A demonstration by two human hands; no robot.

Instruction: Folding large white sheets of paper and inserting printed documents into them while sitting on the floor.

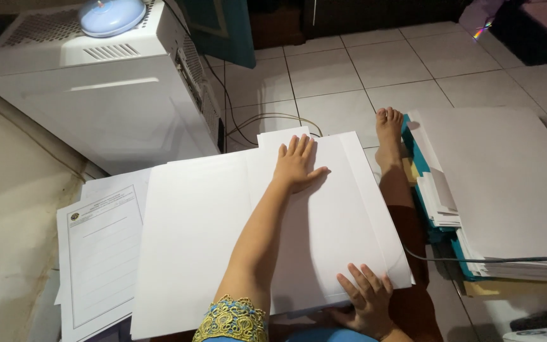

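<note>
Left hand: your left hand [296, 164] lies palm down near the top centre of the frame, arm stretched straight out from the lower middle. Its fingers [294, 147] are spread flat and open, gripping nothing, pressing on the white sheets [223, 234].
Left sleeve: a gold-embroidered cuff [232, 320] shows at the bottom edge.
Right hand: your right hand [367, 304] sits at the lower centre-right, fingers open and splayed over the near edge of the sheets, thumb side hidden below them. I cannot tell whether it pinches the edge.
White sheets: a broad, fanned stack filling the middle of the frame, resting over your lap and leg, its far corner just under your left fingertips.
Edges: the stack's right edge runs diagonally beside your leg and bare foot [389, 126]; its left edge overlaps a printed form [99, 253] at lower left.
Room to the right: a thick pile of papers and teal folders [501, 190] lies just beyond your foot, with a grey cable [495, 259] crossing its near side.
Room to the left: a white machine [96, 95] stands at upper left, close to the sheets' far-left corner.
Room ahead: tiled floor [349, 69] at upper centre.
</note>
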